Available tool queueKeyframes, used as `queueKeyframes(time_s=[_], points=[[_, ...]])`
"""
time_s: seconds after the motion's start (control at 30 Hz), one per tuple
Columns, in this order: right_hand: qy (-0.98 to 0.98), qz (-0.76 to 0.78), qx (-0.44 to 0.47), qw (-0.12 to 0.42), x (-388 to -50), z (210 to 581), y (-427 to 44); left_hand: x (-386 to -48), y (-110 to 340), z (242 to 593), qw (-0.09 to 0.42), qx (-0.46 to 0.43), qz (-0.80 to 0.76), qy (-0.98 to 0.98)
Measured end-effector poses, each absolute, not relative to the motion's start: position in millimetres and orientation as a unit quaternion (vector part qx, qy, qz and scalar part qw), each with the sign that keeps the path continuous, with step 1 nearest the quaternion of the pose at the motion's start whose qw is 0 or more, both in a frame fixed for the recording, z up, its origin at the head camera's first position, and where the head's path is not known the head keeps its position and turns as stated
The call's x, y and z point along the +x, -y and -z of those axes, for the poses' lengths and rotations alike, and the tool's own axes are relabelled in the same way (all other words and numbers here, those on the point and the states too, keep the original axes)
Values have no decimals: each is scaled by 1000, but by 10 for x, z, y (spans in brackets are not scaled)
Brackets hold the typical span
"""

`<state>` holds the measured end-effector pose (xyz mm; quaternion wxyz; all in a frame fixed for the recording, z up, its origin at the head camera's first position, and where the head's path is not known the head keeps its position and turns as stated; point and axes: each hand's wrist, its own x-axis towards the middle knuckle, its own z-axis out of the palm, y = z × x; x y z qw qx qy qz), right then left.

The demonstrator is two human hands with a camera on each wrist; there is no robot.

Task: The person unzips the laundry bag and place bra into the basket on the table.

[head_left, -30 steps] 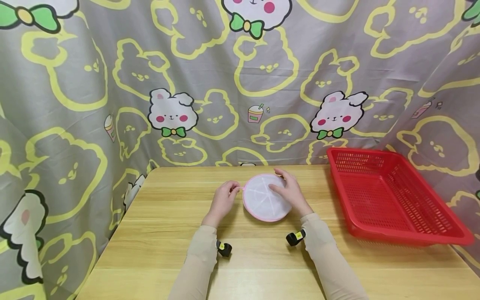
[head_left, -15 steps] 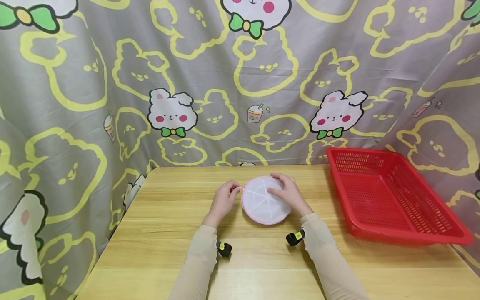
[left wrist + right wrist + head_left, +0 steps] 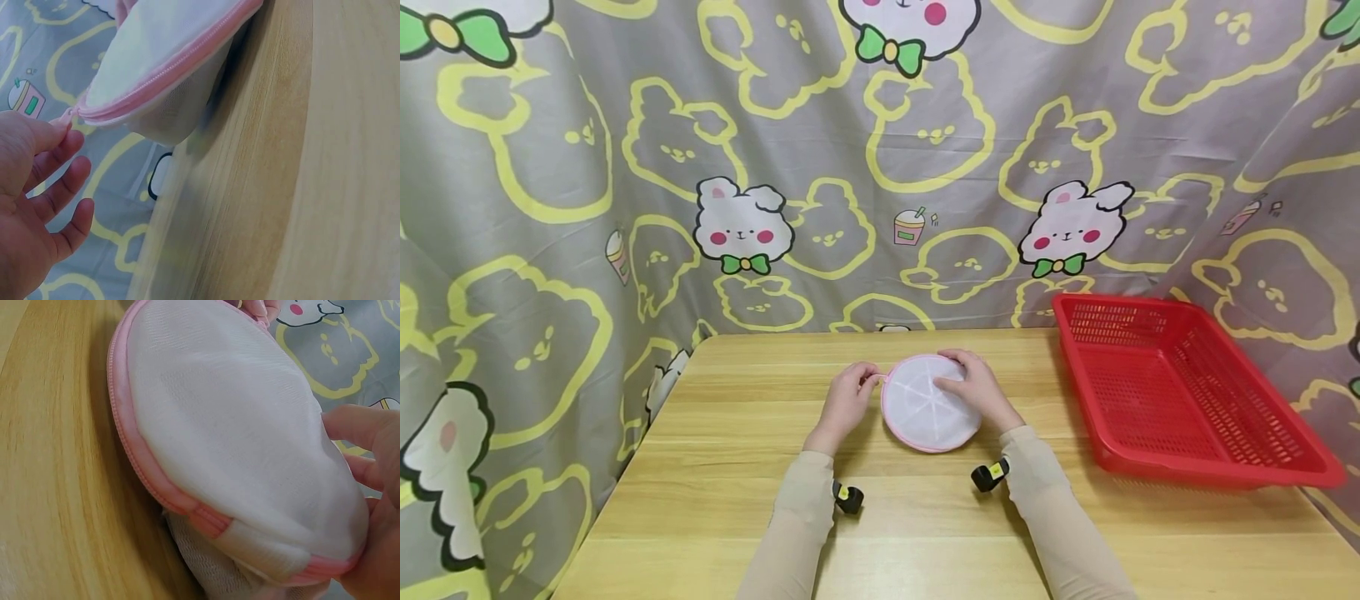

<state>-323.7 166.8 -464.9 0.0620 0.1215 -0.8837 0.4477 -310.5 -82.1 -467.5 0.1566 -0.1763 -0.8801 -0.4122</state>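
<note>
A round white mesh laundry bag [image 3: 929,408] with a pink zipper edge stands between my hands on the wooden table. In the left wrist view the zipper [image 3: 169,78] runs round the bag's upper rim, with the mesh side bulging below it. My left hand [image 3: 847,400] pinches the small pink tab [image 3: 70,115] at the bag's left edge between thumb and index finger. Its other fingers are loosely bent, apart from the bag. On the opposite side my right hand [image 3: 981,390] holds the bag, thumb on the top face and fingers round the far edge, partly hidden by the mesh.
To the right stands a red plastic basket [image 3: 1093,400] with slotted walls, overhanging the table's right edge. Behind and beside the wooden table [image 3: 737,400] hangs a grey curtain [image 3: 850,150] with rabbit prints. A black wrist camera sits on each sleeve.
The bag has shifted slightly toward me and to the left, and my right hand has come a little nearer with it. My left hand has stayed in place, pinching the tab.
</note>
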Motion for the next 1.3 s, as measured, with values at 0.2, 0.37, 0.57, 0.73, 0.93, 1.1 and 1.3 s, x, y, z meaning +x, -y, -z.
queueKeyframes(time_s=[0.2,0.37,0.57,0.73,0.93,1.1,1.3], points=[[887,-441,120,63,-3247,4669,-1664,-3104,828,4681,160,-180,410,880],[887,-443,110,69,-3247,4676,-1660,-3106,833,4687,162,-179,410,880],[885,-446,100,86,-3223,4661,-1645,-3108,833,4692,165,-181,410,879],[883,-453,82,94,-3221,4660,-1628,-3104,833,4689,167,-185,410,878],[871,-474,59,112,-3228,4675,-1626,-3110,833,4690,173,-191,410,875],[865,-487,40,115,-3241,4677,-1637,-3110,833,4681,181,-196,412,871],[850,-513,22,115,-3234,4650,-1648,-3099,831,4665,186,-199,415,868]])
